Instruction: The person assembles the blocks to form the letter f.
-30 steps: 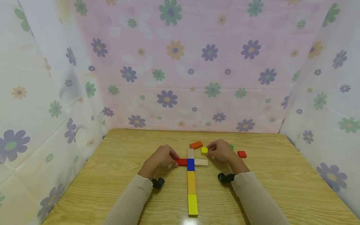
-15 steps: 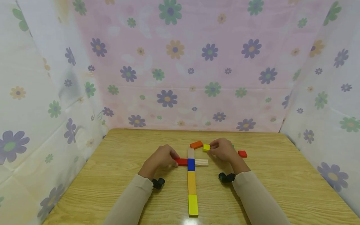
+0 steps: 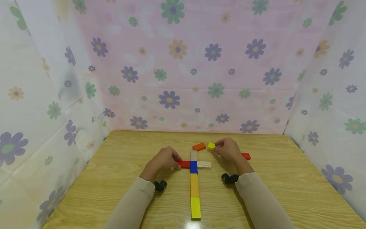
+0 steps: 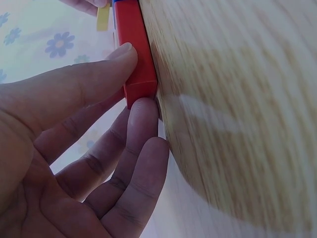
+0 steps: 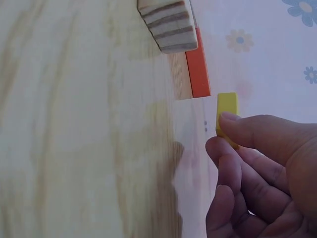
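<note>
My left hand (image 3: 164, 159) pinches the outer end of a red wooden block (image 3: 185, 164), thumb on one side. In the left wrist view that red block (image 4: 137, 44) lies along the table, its far end against blue. Between the thumb and fingertips of my right hand (image 3: 229, 149) is a small yellow block (image 3: 211, 146), held beyond the cross of blocks. The right wrist view shows the yellow block (image 5: 227, 105) tilted upright in the pinch. A blue block (image 3: 193, 167) marks the cross's centre, with a striped natural-wood block (image 3: 204, 164) on its right.
A pale block (image 3: 193, 155) tops the cross; an amber block (image 3: 194, 185) and a long yellow block (image 3: 195, 208) form its stem. Behind lies an orange block (image 3: 199, 146). A small red block (image 3: 246, 156) sits right of my right hand. Patterned cloth (image 3: 183, 79) walls the table.
My right hand has moved back and slightly right with the small yellow block, now covering the green block behind it. The left hand stays on the red block.
</note>
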A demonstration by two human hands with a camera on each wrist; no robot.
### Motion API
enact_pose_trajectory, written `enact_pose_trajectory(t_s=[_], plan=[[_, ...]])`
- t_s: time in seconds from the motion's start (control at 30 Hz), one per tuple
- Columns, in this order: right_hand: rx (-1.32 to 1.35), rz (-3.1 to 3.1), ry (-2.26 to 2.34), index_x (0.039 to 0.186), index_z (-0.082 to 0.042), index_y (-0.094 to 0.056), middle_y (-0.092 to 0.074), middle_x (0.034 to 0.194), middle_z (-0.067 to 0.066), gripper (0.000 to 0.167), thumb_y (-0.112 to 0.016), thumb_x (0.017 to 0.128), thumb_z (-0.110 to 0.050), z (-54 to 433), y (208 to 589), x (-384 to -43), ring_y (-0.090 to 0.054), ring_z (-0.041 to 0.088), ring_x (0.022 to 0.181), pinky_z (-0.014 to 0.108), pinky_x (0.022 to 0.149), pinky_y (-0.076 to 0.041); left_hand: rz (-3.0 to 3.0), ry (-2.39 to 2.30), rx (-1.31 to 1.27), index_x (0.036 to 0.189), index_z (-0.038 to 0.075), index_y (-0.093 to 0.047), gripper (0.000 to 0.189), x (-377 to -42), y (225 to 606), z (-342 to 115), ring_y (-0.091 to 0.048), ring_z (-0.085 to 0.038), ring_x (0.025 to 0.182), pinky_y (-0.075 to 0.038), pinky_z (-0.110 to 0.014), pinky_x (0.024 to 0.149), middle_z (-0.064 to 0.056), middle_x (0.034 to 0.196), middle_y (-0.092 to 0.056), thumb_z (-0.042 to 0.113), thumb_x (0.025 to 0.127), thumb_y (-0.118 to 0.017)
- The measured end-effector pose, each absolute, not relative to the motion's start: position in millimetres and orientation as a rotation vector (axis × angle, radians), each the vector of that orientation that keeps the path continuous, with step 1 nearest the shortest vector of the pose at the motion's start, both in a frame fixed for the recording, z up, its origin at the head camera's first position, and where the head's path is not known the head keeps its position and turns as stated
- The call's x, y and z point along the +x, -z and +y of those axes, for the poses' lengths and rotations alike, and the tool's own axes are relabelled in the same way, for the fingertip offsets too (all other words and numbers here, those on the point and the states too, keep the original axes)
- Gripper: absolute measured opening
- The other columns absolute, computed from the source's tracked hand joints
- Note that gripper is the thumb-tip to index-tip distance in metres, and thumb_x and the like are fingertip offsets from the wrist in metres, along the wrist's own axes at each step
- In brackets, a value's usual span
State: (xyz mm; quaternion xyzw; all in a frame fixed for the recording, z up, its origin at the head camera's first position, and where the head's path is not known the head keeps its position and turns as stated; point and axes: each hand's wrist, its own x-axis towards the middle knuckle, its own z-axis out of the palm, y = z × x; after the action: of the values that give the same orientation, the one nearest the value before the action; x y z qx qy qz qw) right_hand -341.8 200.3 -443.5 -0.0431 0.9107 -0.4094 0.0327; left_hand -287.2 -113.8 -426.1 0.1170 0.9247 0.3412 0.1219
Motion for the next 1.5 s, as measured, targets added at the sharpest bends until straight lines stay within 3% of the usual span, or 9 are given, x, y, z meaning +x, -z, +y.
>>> enact_pose_trajectory(t_s=[0.4, 1.17, 1.5], plan=[[-0.028, 2.781, 1.332, 0.127, 0.000, -0.070, -0.075, 0.113, 0.017, 0.041, -0.079, 0.092, -0.020, 194, 444, -350, -0.074, 0.019, 0.087, 0.031, 0.073, -0.061, 2.693, -1.010, 0.356, 0.102, 0.014, -0.082, 0.020, -287, 426, -114, -0.064, -0.023, 0.104, -0.055, -0.048, 0.098, 0.001, 0.103, -0.076, 0.011, 0.083, -0.087], [-0.009, 2.889, 1.219, 0.121, -0.002, -0.076, -0.078, 0.107, 0.013, 0.039, -0.081, 0.089, -0.023, 191, 450, -356, -0.070, 0.027, 0.098, 0.042, 0.088, -0.059, 2.689, -1.016, 0.353, 0.100, 0.017, -0.083, 0.018, -289, 430, -114, -0.064, -0.022, 0.104, -0.054, -0.048, 0.099, 0.004, 0.100, -0.075, 0.011, 0.083, -0.087], [-0.034, 2.884, 1.190, 0.121, -0.002, -0.075, -0.076, 0.109, 0.014, 0.038, -0.082, 0.089, -0.021, 190, 451, -357, -0.070, 0.027, 0.098, 0.041, 0.086, -0.059, 2.684, -1.025, 0.343, 0.100, 0.017, -0.083, 0.019, -289, 430, -114, -0.065, -0.022, 0.103, -0.054, -0.049, 0.099, 0.004, 0.100, -0.075, 0.011, 0.083, -0.088]])
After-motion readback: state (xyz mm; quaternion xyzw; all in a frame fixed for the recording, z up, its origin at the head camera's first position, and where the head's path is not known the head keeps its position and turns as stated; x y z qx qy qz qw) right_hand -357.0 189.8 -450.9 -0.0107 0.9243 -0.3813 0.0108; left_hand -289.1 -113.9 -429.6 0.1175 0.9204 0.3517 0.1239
